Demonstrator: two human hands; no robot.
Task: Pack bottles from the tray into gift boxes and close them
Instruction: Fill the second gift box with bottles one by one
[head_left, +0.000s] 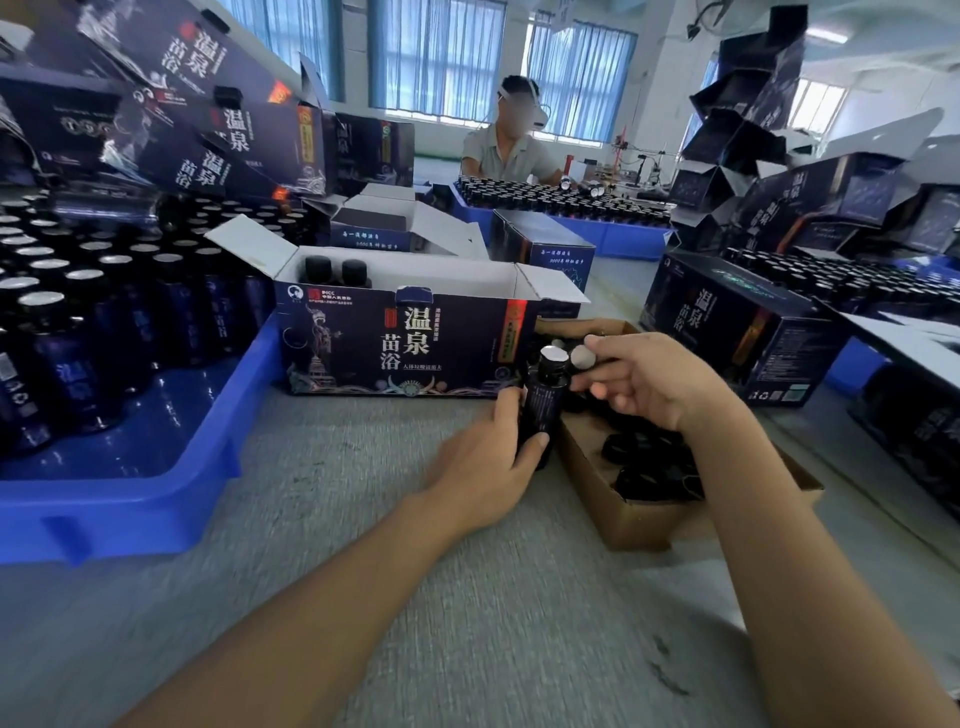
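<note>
An open dark-blue gift box (400, 343) stands on the table with its flaps up; two capped bottles (335, 271) show at its left end. My left hand (488, 462) grips a dark bottle (543, 400) with a silver foil top, held upright just right of the box. My right hand (649, 382) hovers over that bottle and pinches a small round cap (583, 357) by its top. The blue tray (130, 467) at left holds several uncapped bottles (62, 332).
A brown cardboard tray (649, 514) of black caps lies under my right hand. Closed and open gift boxes (727, 317) crowd the right and back. Stacked boxes (197, 104) lean at upper left. Another person (511, 150) works at a far tray.
</note>
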